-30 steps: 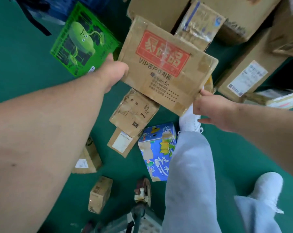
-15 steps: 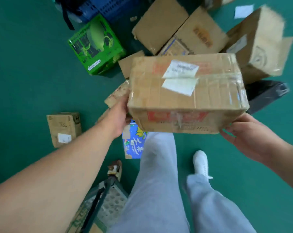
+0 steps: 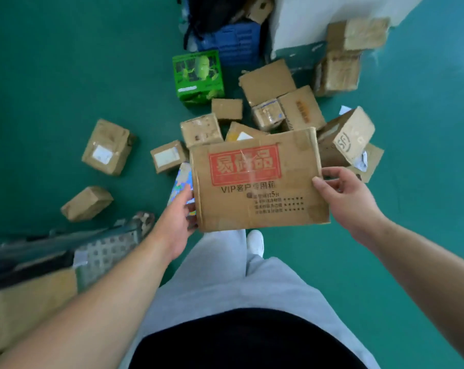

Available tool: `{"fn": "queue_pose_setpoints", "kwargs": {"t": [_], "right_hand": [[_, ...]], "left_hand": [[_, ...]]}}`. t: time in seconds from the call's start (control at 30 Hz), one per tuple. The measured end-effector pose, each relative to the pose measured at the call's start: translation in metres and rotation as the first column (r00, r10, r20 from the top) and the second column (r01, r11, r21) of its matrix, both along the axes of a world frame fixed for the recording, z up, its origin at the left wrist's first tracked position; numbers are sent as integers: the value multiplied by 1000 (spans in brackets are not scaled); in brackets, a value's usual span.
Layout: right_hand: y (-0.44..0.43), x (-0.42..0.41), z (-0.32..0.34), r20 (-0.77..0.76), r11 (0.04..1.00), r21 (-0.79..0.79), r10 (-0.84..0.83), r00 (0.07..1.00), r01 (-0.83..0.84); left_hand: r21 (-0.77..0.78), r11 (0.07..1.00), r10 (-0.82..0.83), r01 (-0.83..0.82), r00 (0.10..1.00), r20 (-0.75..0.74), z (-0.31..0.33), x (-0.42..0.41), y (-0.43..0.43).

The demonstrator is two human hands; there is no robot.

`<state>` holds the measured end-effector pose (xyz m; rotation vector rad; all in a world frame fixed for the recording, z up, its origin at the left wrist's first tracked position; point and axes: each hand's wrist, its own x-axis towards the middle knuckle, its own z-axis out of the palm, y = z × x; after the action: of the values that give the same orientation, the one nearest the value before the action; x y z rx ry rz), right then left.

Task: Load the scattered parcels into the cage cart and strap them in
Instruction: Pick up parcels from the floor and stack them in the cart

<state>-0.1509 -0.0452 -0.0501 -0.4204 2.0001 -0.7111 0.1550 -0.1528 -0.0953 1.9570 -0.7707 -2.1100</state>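
I hold a brown cardboard box with a red label (image 3: 257,182) in the air between both hands, its printed face turned up toward me. My left hand (image 3: 176,222) grips its left edge and my right hand (image 3: 342,193) grips its right edge, thumb on top. The cage cart (image 3: 105,251), grey perforated metal, shows at the lower left, blurred, with a large brown box (image 3: 25,310) in it. Several scattered parcels lie on the green floor beyond, among them a green printed box (image 3: 198,75) and a blue printed box (image 3: 181,182) partly hidden behind the held one.
Small brown parcels (image 3: 107,147) (image 3: 87,203) lie apart at the left. A heap of brown boxes (image 3: 294,105) fills the middle back. A blue crate (image 3: 230,46) and a white wall base (image 3: 318,20) stand at the back. My legs and a white shoe (image 3: 254,242) are below.
The box was lifted off the heap, turned over once so its white stickers showed, and now faces label-up again, closer to my body. The view swung left, bringing the cart in.
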Motion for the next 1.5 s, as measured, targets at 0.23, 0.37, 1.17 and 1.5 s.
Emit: {"fn": "queue_pose_setpoints", "kwargs": {"t": [0.23, 0.37, 1.17, 1.5], "right_hand": [[-3, 84, 24, 54, 927, -16, 375, 926, -375], [-1, 132, 32, -4, 788, 1, 616, 788, -616], [88, 609, 64, -189, 175, 52, 968, 162, -983], [-22, 750, 35, -229, 49, 77, 973, 30, -996]], "left_hand": [[-77, 973, 224, -217, 970, 99, 66, 115, 98], [33, 809, 586, -586, 810, 8, 76, 177, 148], [-12, 258, 965, -966, 257, 42, 107, 533, 412], [-33, 131, 991, -991, 132, -13, 87, 610, 343]]}}
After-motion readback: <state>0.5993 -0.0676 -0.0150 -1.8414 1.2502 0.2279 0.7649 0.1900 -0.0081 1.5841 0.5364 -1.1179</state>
